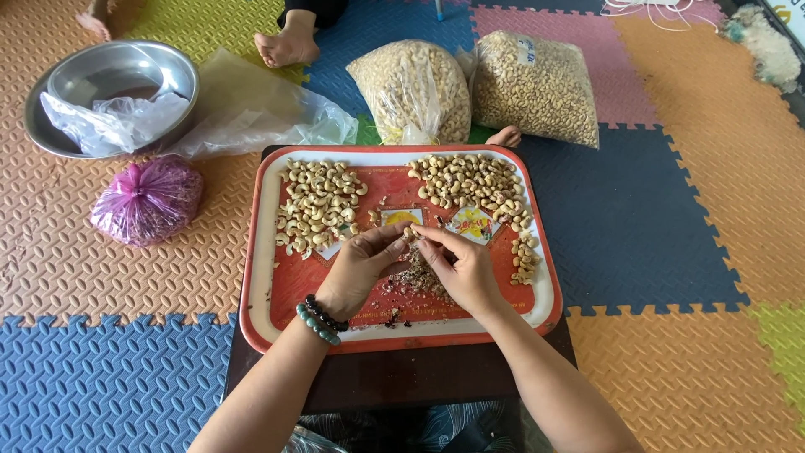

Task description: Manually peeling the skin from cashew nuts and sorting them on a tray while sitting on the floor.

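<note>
A red and white tray (256, 277) lies on a low dark board. On its left is a pile of pale peeled cashews (319, 205); at the upper right lies a pile of cashews with brownish skin (474, 184). My left hand (360, 268), with bead bracelets on the wrist, and my right hand (461, 268) meet over the tray's middle. Both pinch one cashew (409, 233) between their fingertips. Under the hands is a heap of skin flakes (417, 277).
Two clear bags of cashews (415, 88) (537, 84) stand behind the tray. A metal bowl (113, 84) with crumpled plastic sits at the far left, a pink tied bag (147, 201) below it. Another person's bare foot (285, 46) rests on the foam mat floor.
</note>
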